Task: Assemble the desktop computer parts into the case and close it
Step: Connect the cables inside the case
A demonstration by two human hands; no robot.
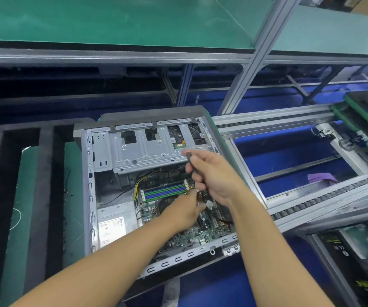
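An open grey computer case [87, 173] lies on its side in the middle of the view. Inside sit a green motherboard [200, 234] with blue and green memory slots [165, 191], a silver drive cage [147, 151] at the far side and a power supply [115, 222] at the near left. My right hand [216, 173] grips a dark, slim cable or tool [188, 155] above the board. My left hand [183, 212] pinches a small connector [203, 196] just below it, over the black cooler. The two hands nearly touch.
Black foam strips [45, 173] on a green mat lie to the left of the case. A metal conveyor frame [289, 209] with blue floor beneath runs to the right, with a purple cloth [321, 178] in it. A green-topped bench [112, 18] stands beyond.
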